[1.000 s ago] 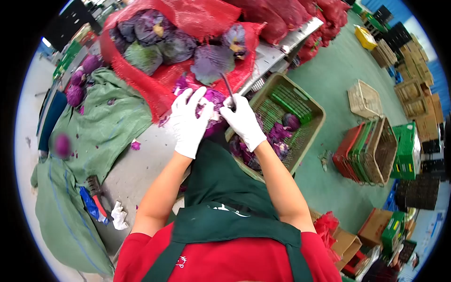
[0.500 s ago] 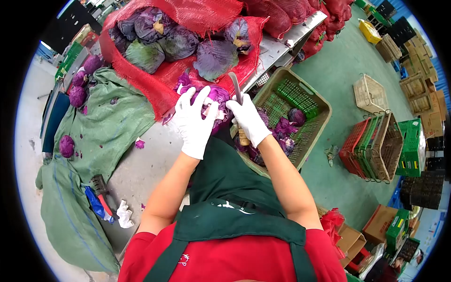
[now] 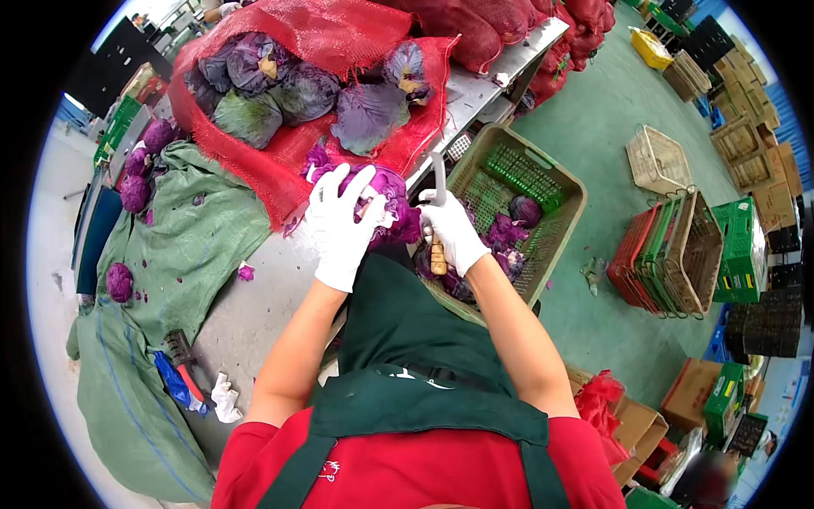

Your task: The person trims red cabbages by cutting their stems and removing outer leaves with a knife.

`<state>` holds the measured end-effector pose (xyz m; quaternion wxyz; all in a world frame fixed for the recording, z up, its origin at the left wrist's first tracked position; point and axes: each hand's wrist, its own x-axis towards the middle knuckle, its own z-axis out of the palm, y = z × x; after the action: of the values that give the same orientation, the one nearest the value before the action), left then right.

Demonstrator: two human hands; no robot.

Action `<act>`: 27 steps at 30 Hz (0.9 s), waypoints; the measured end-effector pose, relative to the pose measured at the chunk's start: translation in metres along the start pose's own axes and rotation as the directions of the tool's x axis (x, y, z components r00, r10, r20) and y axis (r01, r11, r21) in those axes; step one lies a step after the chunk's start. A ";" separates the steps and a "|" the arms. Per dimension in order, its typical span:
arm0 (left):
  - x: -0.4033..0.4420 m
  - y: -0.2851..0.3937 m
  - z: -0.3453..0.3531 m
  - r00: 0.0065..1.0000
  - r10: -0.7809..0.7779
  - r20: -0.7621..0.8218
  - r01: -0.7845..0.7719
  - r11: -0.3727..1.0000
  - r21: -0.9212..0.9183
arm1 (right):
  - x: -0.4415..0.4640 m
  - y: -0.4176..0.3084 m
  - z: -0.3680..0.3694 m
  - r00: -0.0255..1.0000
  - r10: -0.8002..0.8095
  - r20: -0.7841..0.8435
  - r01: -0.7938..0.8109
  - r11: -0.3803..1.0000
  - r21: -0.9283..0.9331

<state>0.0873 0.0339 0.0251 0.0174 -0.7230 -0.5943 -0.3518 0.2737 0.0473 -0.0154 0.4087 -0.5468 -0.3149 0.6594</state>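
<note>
My white-gloved left hand (image 3: 342,222) is wrapped over a purple cabbage (image 3: 395,188) at the table's edge. Pale cut parts of the cabbage show beside the fingers. In my right hand (image 3: 456,235), also gloved, is a knife (image 3: 439,176) with its metal blade pointing up and away from me. Its wooden handle (image 3: 437,257) sticks out below the fist. This hand is close to the cabbage's right side; whether the two touch I cannot tell. Beneath it a green plastic crate (image 3: 555,246) holds purple leaves and cabbage pieces.
An open red mesh sack (image 3: 246,182) with several cabbages lies on the metal table (image 3: 284,280). Green sacking (image 3: 191,229) covers the left side, with loose cabbages (image 3: 119,282) and a red-and-black tool (image 3: 188,366). Stacked crates (image 3: 678,254) stand on the floor at right.
The whole view has shifted slightly. My right hand has come a little lower and toward me, the knife blade now more upright. The left hand keeps its hold on the cabbage.
</note>
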 end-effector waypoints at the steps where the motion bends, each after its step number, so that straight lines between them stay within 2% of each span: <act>1: 0.000 -0.002 -0.002 1.000 -0.021 0.006 0.021 1.000 -0.019 | -0.005 -0.002 0.003 0.997 -0.058 -0.046 0.056 0.998 -0.031; 3: 0.000 -0.003 -0.004 0.999 -0.039 0.017 0.040 0.999 -0.020 | -0.011 -0.002 0.011 0.988 -0.140 -0.065 0.129 0.981 -0.142; 5: -0.001 -0.003 -0.003 0.998 -0.050 0.028 0.051 0.998 -0.025 | -0.020 0.001 0.026 0.982 -0.165 -0.093 0.156 0.983 -0.098; 6: 0.000 -0.003 -0.003 0.998 -0.053 0.014 0.054 0.998 -0.034 | -0.015 0.006 0.027 0.969 -0.234 -0.078 0.203 0.937 -0.285; 7: -0.002 -0.002 -0.003 0.998 -0.063 0.007 0.064 0.997 -0.043 | -0.010 0.012 0.030 0.952 -0.289 -0.101 0.252 0.928 -0.273; 9: -0.004 -0.007 -0.003 0.995 -0.103 0.015 0.103 0.992 -0.067 | -0.009 0.015 0.020 0.996 -0.088 -0.028 0.080 0.974 -0.211; 11: 0.002 -0.019 -0.002 0.991 -0.135 0.008 0.135 0.986 -0.094 | -0.013 0.028 0.015 0.997 -0.055 -0.045 0.033 0.919 -0.393; 14: 0.002 -0.055 -0.002 0.977 -0.213 0.034 0.207 0.886 -0.414 | 0.012 0.091 -0.007 0.966 -0.231 -0.120 0.162 0.893 -0.421; 15: 0.000 -0.065 -0.006 0.976 -0.219 0.023 0.209 0.890 -0.406 | 0.018 0.103 -0.019 0.950 -0.277 -0.146 0.190 0.880 -0.436; 16: -0.001 -0.075 -0.010 0.971 -0.221 0.086 0.233 0.812 -0.535 | 0.019 0.112 -0.035 0.934 -0.312 -0.174 0.193 0.851 -0.488; 17: -0.003 -0.084 -0.013 0.965 -0.214 0.151 0.260 0.716 -0.648 | 0.019 0.117 -0.050 0.917 -0.346 -0.201 0.192 0.821 -0.538; 18: -0.004 -0.093 -0.012 0.957 -0.220 0.186 0.287 0.660 -0.694 | 0.004 0.096 -0.055 0.929 -0.289 -0.233 0.052 0.723 -0.689; 19: -0.001 -0.098 -0.015 0.956 -0.230 0.181 0.290 0.661 -0.692 | -0.013 0.071 -0.055 0.930 -0.240 -0.278 -0.091 0.582 -0.808; 20: 0.002 -0.100 -0.017 0.970 -0.208 0.126 0.243 0.788 -0.566 | -0.010 0.066 -0.054 0.918 -0.304 -0.255 -0.067 0.515 -0.854; 21: 0.004 -0.100 -0.017 0.982 -0.173 0.076 0.189 0.886 -0.424 | -0.007 0.060 -0.049 0.918 -0.305 -0.253 -0.067 0.509 -0.858; 22: 0.004 -0.095 -0.012 0.967 -0.243 0.079 0.252 0.862 -0.439 | -0.005 0.050 -0.037 0.864 -0.493 -0.103 0.188 0.505 -0.842; 23: 0.003 -0.089 -0.007 0.947 -0.311 0.082 0.313 0.833 -0.456 | -0.001 0.040 -0.025 0.747 -0.664 0.029 0.429 0.449 -0.784; 25: 0.005 -0.057 -0.005 0.925 -0.369 -0.092 0.340 0.911 -0.235 | -0.002 0.004 0.013 0.859 -0.502 0.103 0.493 0.756 -0.430; 27: 0.007 -0.041 -0.009 0.961 -0.267 -0.074 0.268 0.963 -0.008 | 0.006 -0.023 0.039 0.911 -0.391 0.133 0.407 0.793 -0.453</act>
<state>0.0474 0.0480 0.0193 -0.0072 -0.6224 -0.6859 -0.3770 0.2393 0.0647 0.0092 0.3877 -0.5400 -0.5803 0.4705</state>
